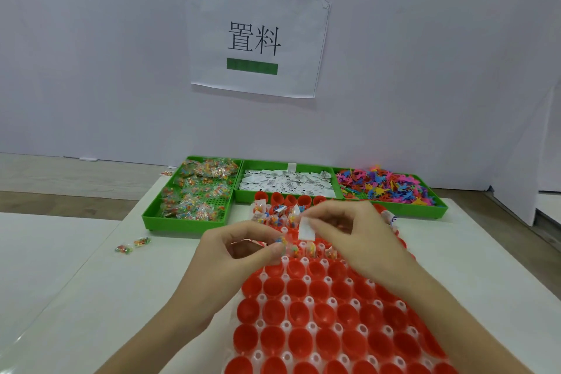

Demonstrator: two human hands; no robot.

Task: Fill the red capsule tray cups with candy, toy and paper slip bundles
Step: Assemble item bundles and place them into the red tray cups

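The red capsule tray [318, 313] lies before me, its near cups bare and its far rows holding candy, toy and slip bundles. Over the tray's middle, my left hand [243, 249] pinches a small clear candy packet [282, 241] between thumb and fingers. My right hand [349, 231] pinches a white paper slip [306, 229] just right of the packet. Behind the tray stand three green bins: candy packets [194, 191], paper slips [287, 182] and colourful foam toys [385, 187].
Two loose candy packets [132, 246] lie on the white table left of the tray. One more packet [166, 173] sits behind the candy bin. A white wall with a printed paper sign [255, 39] rises behind the bins.
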